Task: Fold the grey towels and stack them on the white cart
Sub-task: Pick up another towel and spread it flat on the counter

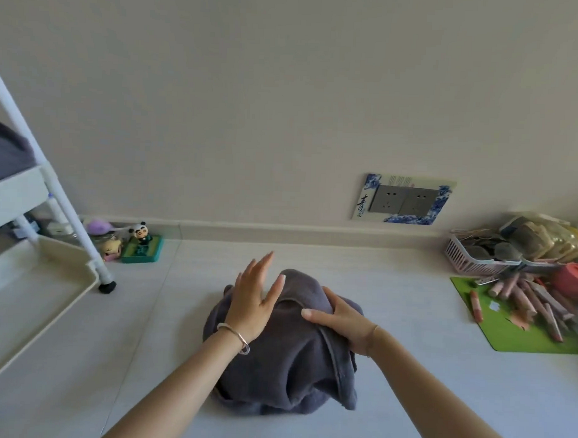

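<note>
Grey towel gripped by right hand; left hand hovers, fingers straight

The grey towel under my hands is soft, fuzzy cloth. The white cart looks like smooth plastic, maybe with metal poles. The floor is smooth and a bit shiny.
</note>
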The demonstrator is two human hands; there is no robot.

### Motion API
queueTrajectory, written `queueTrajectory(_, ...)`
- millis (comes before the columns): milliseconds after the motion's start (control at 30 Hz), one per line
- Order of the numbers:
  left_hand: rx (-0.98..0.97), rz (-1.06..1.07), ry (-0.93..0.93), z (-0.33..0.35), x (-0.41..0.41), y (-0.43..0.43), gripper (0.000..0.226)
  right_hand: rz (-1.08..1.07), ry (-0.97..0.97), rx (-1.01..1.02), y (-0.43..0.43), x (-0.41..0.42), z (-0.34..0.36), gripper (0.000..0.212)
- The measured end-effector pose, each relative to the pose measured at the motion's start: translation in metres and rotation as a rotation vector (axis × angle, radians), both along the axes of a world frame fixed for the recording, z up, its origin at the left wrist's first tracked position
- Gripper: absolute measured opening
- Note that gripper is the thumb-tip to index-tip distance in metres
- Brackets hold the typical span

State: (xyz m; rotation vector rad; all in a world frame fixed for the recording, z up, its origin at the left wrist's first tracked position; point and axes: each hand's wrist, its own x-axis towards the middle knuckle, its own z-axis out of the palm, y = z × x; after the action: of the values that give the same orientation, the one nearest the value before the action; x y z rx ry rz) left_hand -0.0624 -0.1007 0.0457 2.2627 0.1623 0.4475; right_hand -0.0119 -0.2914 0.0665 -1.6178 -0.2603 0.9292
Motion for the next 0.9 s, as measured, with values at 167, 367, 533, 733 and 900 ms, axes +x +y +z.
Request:
queueTrajectory(167,0.156,-0.342,-0.082,0.017,0.012,-0.025,0.067,0.137,0.019,-0.011,-0.013,-0.008,0.013,0.078)
queueTrajectory(367,-0.083,0.106,-0.005,0.006,0.026,-0.021,0.054,0.18,-0.145,-0.222,-0.041,-0.024,0.006,0.075)
queueTrajectory(533,-0.093,0.27,0.312,0.002,0.033,0.007,0.059,0.19,-0.43,-0.437,-0.05,-0.03,-0.004,0.051)
queueTrajectory(733,-0.134,-0.354,0.147,0.026,0.01,-0.007,0.065,-0.09,-0.439,-0.158,-0.041,-0.026,0.026,0.036)
queueTrajectory(900,-0.222,-0.486,0.081,0.052,0.008,-0.016,0.044,-0.07,-0.276,0.002,-0.031,-0.016,0.063,0.029)
